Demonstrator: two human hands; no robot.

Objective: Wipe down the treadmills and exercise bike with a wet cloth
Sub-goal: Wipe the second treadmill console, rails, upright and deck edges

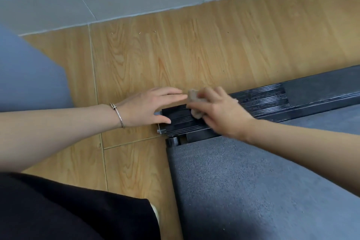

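**Cloth pressed near the end of the side rail**

Your right hand [222, 115] is curled over a crumpled tan cloth [193, 97] and holds it down on the ribbed black side rail [263, 101] of the treadmill, close to the rail's end. Your left hand [148, 108] lies at that end with its fingers straight and together along the rail's outer edge. Its thumb tip rests on the rail's end corner, and its fingertips are just beside the cloth. A silver bracelet [118, 116] sits on that wrist.

Past the rail's outer edge, the wood-pattern floor [175, 54] runs open to the grey skirting [136, 2]. Along the rail's inner edge lies the grey belt [253, 191], whose end sits just beside the rail's end. A small bolt [161, 131] juts out at the rail's end corner, with a black roller end [172, 141] just beside it. Beyond the cloth, the rail's ribs look mottled, then give way to a smooth dark cover [321, 87]. Your black-clothed leg [68, 210] is well back from the rail's end.
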